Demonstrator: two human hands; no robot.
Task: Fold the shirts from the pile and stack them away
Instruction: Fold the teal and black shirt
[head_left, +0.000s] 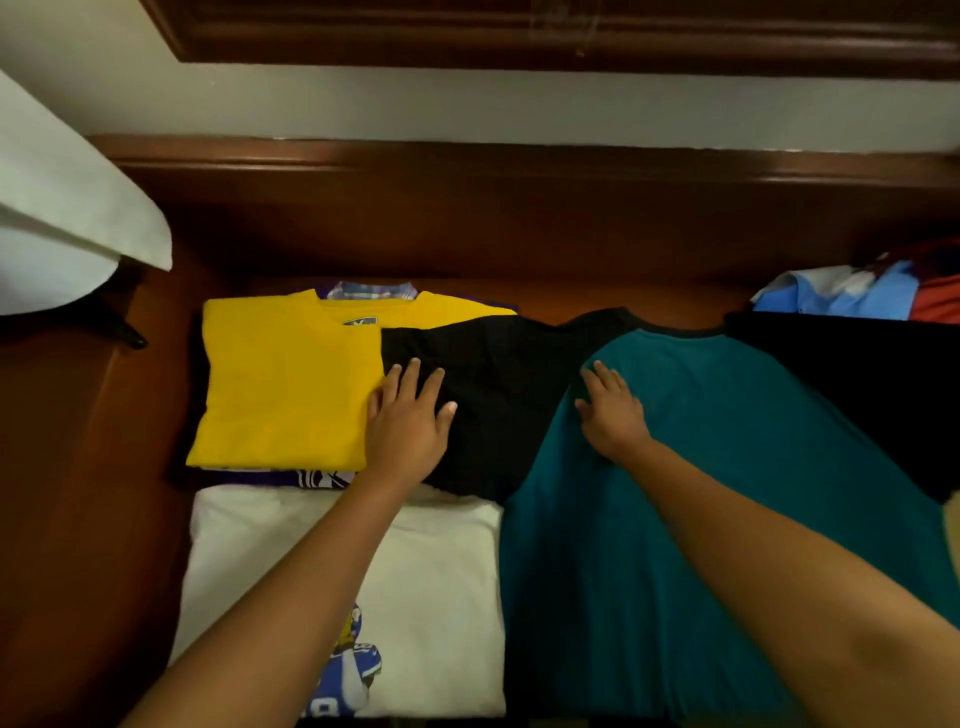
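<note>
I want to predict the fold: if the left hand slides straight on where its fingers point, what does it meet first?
Probably more of the black sleeve under the left hand, then the yellow shirt near its collar.

Two bare forearms in view, no sleeves visible on either. Left hand (408, 421) and right hand (613, 410) bare: no gloves, rings, watch or wristband seen. Fingernails short, unpainted.
</note>
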